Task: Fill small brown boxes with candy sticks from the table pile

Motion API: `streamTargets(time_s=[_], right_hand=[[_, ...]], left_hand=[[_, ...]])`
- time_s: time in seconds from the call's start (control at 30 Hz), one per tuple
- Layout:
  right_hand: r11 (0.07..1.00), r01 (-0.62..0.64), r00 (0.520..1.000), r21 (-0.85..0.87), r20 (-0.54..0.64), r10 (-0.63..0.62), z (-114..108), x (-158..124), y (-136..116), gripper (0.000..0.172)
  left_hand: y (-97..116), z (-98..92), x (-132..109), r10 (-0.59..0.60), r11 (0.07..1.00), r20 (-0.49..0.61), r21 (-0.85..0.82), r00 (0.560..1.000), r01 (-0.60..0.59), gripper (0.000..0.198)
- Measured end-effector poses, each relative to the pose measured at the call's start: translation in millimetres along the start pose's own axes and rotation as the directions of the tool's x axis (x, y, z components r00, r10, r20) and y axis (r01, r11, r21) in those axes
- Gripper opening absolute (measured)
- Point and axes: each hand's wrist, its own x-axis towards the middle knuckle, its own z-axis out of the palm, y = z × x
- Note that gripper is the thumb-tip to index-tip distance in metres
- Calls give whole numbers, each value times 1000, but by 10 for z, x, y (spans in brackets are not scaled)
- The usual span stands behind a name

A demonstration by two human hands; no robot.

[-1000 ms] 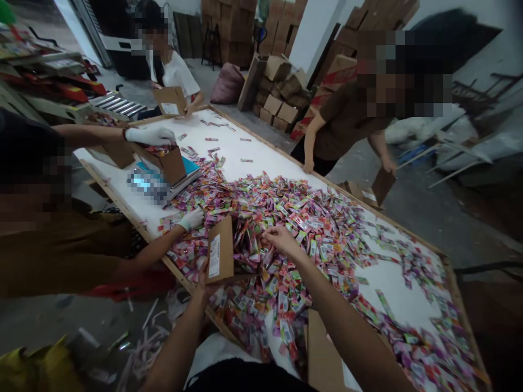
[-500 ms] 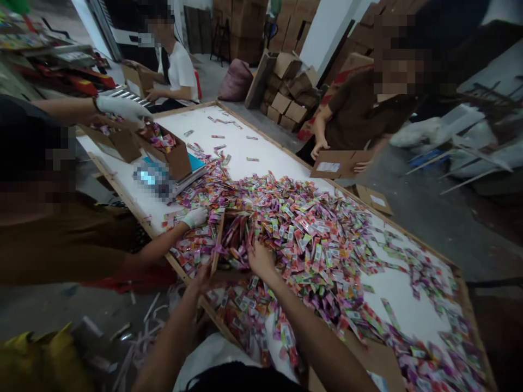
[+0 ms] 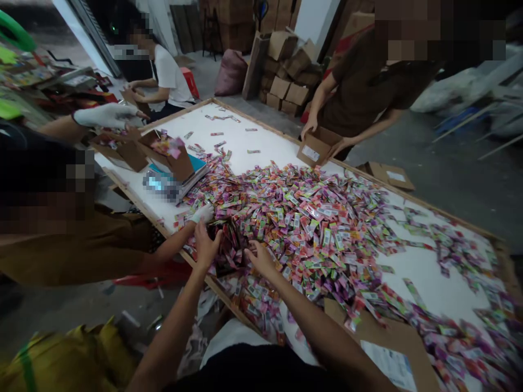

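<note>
Packets (image 3: 302, 212) in shiny wrappers lie in a huge heap in the middle of the white worktop (image 3: 235, 136), and lots more are spread out to the right. Some packets are inside a small box (image 3: 224, 270) near the front edge. It is dark in there, so I cannot tell how full it is, but it does have a good bunch.

The left hand (image 3: 207, 245) is at the left side of this box, thumb apart from the fingers. I cannot tell if its grip is tight on the box. The right hand (image 3: 261, 258) is just beside the other side, with bent fingers. I cannot tell if its grip has a packet in it.

A white-gloved hand (image 3: 203, 213) of a co-worker is just past the left hand, by the heap. Farther back, a box heaped with packets (image 3: 174, 166) sits on what looks like a scale (image 3: 196, 183), so that one seems about full. Next to it, another box (image 3: 118, 152) has packets too. Across the worktop, a person holds one more box (image 3: 314, 148). Far more packets look loose than boxed, so much seems left.
</note>
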Motion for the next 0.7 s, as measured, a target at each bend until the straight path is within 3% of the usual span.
streamTargets(time_s=[0.07,0.17,0.27,0.33,0.4,0.43,0.5,0.57,0.6,0.63,0.67,0.7], right_hand=[[994,-31,999,109,-21,33,-104,-161,129,35],[974,-44,992,222,-108,69,-251,-481,462,33],[949,-40,968,312,-223,114,-470,-918,954,38],[943,-73,925,325,-332,186,-679,-1274,1352,41],[935,-207,825,288,-462,326,-924,-1670,1780,43],[910,-321,748,261,-520,413,-1050,-1877,1995,44],[789,-566,555,238,-598,578,-1290,-2285,2408,47],[622,-736,363,267,-620,695,-1490,-2642,2771,54],[550,-782,284,292,-620,732,-1571,-2784,2927,58],[496,-809,226,315,-613,757,-1639,-2896,3064,62],[457,-828,191,325,-602,775,-1693,-2977,3180,65],[431,-841,174,327,-591,788,-1736,-3029,3274,67]], left_hand=[[122,-5,235,65,990,111,119,992,-78,61],[237,-62,492,99,977,265,156,959,-144,23],[416,-220,556,142,973,227,146,963,-178,20],[675,-285,506,178,978,72,95,981,-185,25],[1052,-194,383,224,974,-58,-15,973,-226,36],[1262,-70,282,254,964,-77,-57,964,-258,45],[1656,319,-42,306,949,18,-87,952,-304,72],[1939,796,-553,281,957,211,-135,936,-257,93],[2025,1021,-867,218,968,364,-197,906,-154,95],[2076,1216,-1199,146,966,546,-257,825,-1,93],[2101,1373,-1534,84,943,737,-277,671,186,87],[2110,1490,-1853,50,900,894,-234,446,368,81]])
